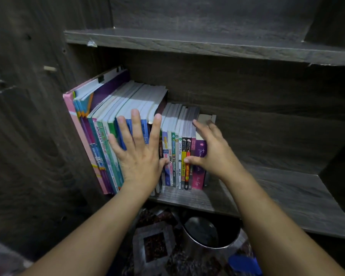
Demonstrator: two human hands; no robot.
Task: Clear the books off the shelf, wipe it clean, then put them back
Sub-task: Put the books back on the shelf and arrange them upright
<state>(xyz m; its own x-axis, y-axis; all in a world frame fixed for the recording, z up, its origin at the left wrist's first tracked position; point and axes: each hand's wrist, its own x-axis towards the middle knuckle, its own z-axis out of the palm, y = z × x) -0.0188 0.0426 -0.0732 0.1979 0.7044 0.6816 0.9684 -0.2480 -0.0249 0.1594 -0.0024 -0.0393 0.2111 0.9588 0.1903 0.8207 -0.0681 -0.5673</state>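
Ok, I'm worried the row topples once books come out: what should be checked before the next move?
1. Left hand flat against tall books' spines: ok.
2. Right hand grip round small books, fingers over tops, thumb on spines: ok.
3. Shelf further right bare: ok.
4. Place to set books down: cannot tell; metal bowl on rug below.
5. Wiping cloth at hand: cannot tell, none visible.

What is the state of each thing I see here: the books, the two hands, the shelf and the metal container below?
books, standing in a row at the left end of the shelf, spines outward.
left hand, flat on the taller spines, fingers straight and spread.
right hand, gripping the right end of the row, fingers over the tops.
shelf, bare to the right of the books.
metal container, upright on the floor, open-topped.
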